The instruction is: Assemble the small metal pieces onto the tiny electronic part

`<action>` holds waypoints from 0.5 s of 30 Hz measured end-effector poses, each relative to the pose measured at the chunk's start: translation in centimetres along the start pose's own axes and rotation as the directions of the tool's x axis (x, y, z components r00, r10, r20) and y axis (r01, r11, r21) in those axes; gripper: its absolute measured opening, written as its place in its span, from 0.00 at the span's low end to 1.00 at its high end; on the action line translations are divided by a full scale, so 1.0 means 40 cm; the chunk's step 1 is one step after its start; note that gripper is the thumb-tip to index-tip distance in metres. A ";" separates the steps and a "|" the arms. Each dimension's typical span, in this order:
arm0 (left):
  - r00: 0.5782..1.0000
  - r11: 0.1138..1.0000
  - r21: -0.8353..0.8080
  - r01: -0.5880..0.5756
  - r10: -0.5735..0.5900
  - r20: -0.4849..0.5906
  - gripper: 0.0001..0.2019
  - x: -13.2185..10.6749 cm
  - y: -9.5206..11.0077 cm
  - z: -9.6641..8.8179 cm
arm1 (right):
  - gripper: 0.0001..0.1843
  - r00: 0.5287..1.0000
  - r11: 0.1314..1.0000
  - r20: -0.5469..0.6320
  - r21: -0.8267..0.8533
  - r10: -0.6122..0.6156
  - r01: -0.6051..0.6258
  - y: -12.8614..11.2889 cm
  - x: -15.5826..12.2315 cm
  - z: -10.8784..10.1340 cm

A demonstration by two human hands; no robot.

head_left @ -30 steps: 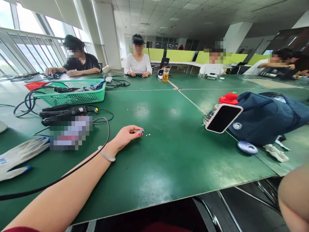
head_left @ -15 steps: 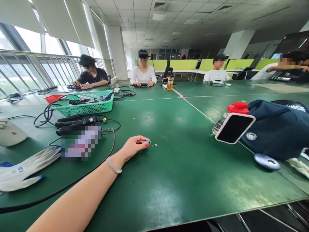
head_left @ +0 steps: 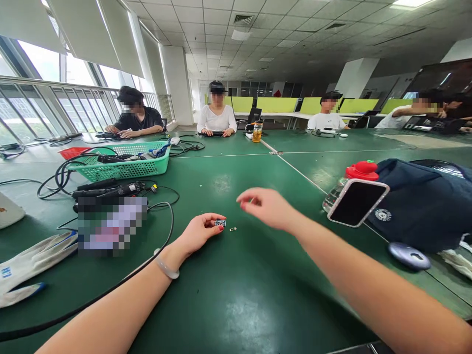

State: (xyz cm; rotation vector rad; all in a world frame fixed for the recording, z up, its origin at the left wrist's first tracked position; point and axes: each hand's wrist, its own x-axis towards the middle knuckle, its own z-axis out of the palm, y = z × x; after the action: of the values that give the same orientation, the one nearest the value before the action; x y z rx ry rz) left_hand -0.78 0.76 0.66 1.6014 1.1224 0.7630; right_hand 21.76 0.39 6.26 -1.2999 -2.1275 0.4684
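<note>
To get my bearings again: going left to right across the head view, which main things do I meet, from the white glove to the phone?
White glove → left hand, holding a small board → small pale piece → right hand → phone.

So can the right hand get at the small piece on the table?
Likely yes: the right hand hovers nearby, and nothing seems to block the small piece beside the left hand.

tabletop (head_left: 243, 300): smooth, glossy | basket (head_left: 147, 167): plastic | bag (head_left: 424, 201): matt cloth | phone screen (head_left: 357, 202): glossy | held board (head_left: 220, 223): finish unclear
</note>
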 end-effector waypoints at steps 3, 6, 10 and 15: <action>1.000 1.000 -0.001 0.012 -0.012 -0.004 0.20 0.004 -0.005 0.002 | 0.11 0.982 0.998 0.179 -0.037 0.055 -0.050 0.026 0.002 0.071; 1.000 1.000 -0.011 0.020 -0.020 -0.003 0.20 0.008 -0.008 0.006 | 0.11 0.972 0.997 0.226 -0.036 0.069 -0.063 0.054 0.008 0.130; 1.000 1.000 -0.002 0.026 -0.026 -0.006 0.19 0.011 -0.003 0.011 | 0.02 0.978 0.998 0.209 -0.058 0.022 -0.010 0.072 0.006 0.161; 0.999 0.999 0.017 0.044 -0.044 -0.002 0.19 0.011 0.006 0.014 | 0.08 0.983 0.998 0.183 -0.066 -0.009 0.021 0.078 0.000 0.169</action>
State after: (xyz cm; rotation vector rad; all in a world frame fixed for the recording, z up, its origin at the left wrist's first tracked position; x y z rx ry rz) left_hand -0.05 0.94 0.71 1.5851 1.1643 0.7276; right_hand 19.49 1.87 -0.68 -1.3219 -2.3206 0.5308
